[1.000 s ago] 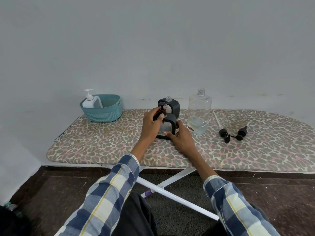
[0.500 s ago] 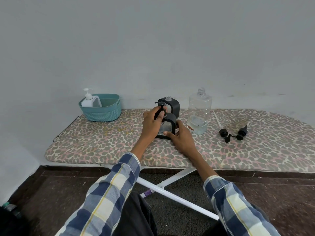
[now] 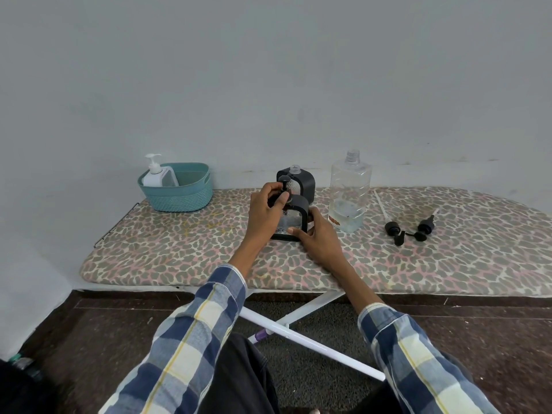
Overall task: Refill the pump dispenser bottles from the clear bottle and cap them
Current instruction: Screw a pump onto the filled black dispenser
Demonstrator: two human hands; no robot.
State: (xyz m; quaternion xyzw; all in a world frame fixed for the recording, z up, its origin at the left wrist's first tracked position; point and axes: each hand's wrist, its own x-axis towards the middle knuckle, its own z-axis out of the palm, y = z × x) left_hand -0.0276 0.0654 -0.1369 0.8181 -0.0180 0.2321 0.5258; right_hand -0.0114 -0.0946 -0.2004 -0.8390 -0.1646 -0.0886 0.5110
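Observation:
A black-framed dispenser bottle [image 3: 294, 218] stands on the ironing board [image 3: 179, 246] in front of me. My left hand [image 3: 264, 215] grips the black pump head [image 3: 283, 182] on top of it. My right hand [image 3: 318, 237] holds the bottle's lower right side. Behind it stands a second black-framed dispenser bottle [image 3: 303, 183] with an open neck. To the right is the tall clear bottle [image 3: 349, 192], uncapped, with a little liquid at its bottom. Two loose black pump heads [image 3: 409, 231] lie further right.
A teal basket [image 3: 182, 189] at the board's far left holds a white pump bottle [image 3: 155, 173]. The wall runs close behind the board. White board legs [image 3: 298, 333] cross below, over a dark floor.
The view shifted slightly. My left hand turned a little on the pump head; my right hand kept its hold on the bottle.

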